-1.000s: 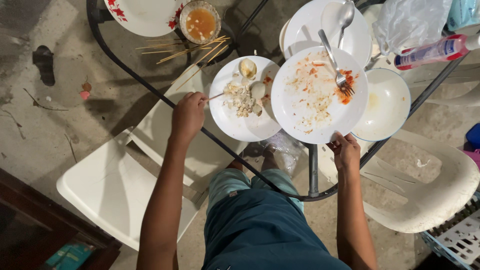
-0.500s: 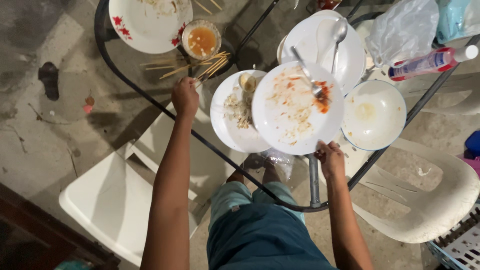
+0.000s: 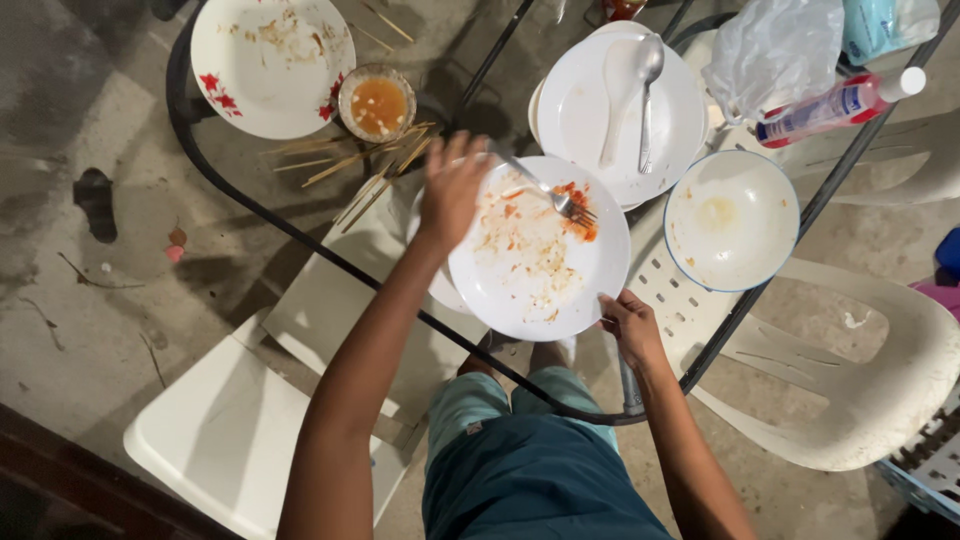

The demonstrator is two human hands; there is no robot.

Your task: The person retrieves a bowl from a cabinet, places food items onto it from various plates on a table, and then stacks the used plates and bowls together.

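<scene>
My right hand (image 3: 627, 322) grips the near rim of a dirty white plate (image 3: 535, 270) smeared with orange sauce. This plate lies over another white plate (image 3: 440, 290), of which only a sliver of the left edge shows. A metal fork (image 3: 555, 198) rests across the top plate, its tines in red sauce. My left hand (image 3: 455, 190) reaches over the plate's left side, fingers closed on the fork's handle end.
On the black-rimmed glass table (image 3: 225, 190) are a stack of white plates with two spoons (image 3: 610, 110), a white bowl (image 3: 730, 222), a flowered plate (image 3: 265, 60), a sauce bowl (image 3: 377, 103), wooden skewers (image 3: 350, 165), a plastic bag (image 3: 780, 50) and a bottle (image 3: 835, 105). White plastic chairs (image 3: 215, 440) stand below.
The sauce-smeared plate slid left until it covers the plate with food scraps. My left hand left that plate's edge and took the fork handle. My right hand kept its hold.
</scene>
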